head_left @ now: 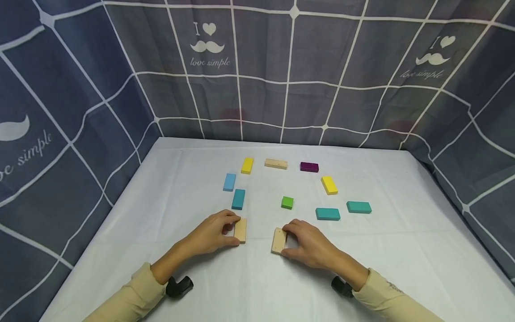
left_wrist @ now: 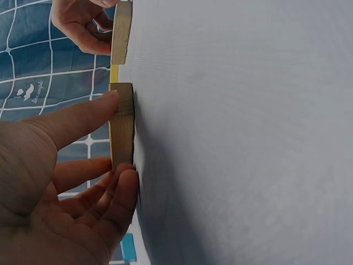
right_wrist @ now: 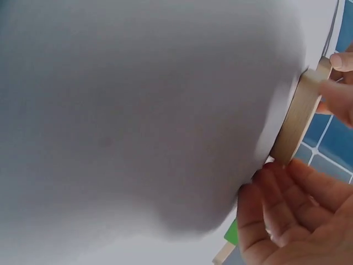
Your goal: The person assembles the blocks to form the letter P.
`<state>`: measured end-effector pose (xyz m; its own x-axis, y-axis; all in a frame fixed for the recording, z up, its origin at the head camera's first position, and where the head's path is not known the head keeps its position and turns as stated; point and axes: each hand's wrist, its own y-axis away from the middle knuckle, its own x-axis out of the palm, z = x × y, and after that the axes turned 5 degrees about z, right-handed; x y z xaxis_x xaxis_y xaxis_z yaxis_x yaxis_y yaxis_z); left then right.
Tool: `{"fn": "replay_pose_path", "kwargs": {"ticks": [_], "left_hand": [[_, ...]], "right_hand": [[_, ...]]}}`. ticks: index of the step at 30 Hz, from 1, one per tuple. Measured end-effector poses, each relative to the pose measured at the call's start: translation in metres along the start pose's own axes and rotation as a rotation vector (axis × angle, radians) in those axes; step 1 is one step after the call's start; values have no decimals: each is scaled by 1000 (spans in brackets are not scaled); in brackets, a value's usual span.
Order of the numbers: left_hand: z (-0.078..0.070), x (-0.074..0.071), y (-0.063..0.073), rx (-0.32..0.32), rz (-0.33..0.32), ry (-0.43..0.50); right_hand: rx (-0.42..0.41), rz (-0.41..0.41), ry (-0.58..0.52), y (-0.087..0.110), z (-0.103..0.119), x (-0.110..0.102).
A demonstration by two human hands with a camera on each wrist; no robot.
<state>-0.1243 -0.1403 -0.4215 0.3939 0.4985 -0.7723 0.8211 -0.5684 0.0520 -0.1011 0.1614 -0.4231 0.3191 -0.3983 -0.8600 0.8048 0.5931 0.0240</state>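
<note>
The left hand pinched a plain wooden block — pale, oblong, grained — by its ends; the right hand pinched a second wooden block, similarly pale.

Left wooden block: pale, unpainted, a flat oblong with its broad face up, its long side running nearly straight from near to far.
Left wooden block's place: left of the small green block and on its near side.
Left hand: pinches that block, thumb at its near end, fingers at its far end.
Right wooden block: similar pale wood, broad face up, far end angled slightly right.
Right wooden block's place: on the green block's near side, slightly left.
Right hand: pinches it end to end.
</note>
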Motion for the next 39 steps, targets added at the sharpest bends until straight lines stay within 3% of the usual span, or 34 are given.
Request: {"fn": "replay_pose_path", "kwargs": {"ticks": [8,18,26,39], "left_hand": [[-2,1,-1,-3,-2,18],[-11,8,-13,-7,12,-14],[-24,17,-26,16,46,-40],[-36,27,-29,46,73,-49]], "right_hand": [[-73,90,-19,5,0,-3],[-132,128,-21,9,8,4],[-123,170,-30,10,16,7],[-134,181,-23,10,19,6]]}}
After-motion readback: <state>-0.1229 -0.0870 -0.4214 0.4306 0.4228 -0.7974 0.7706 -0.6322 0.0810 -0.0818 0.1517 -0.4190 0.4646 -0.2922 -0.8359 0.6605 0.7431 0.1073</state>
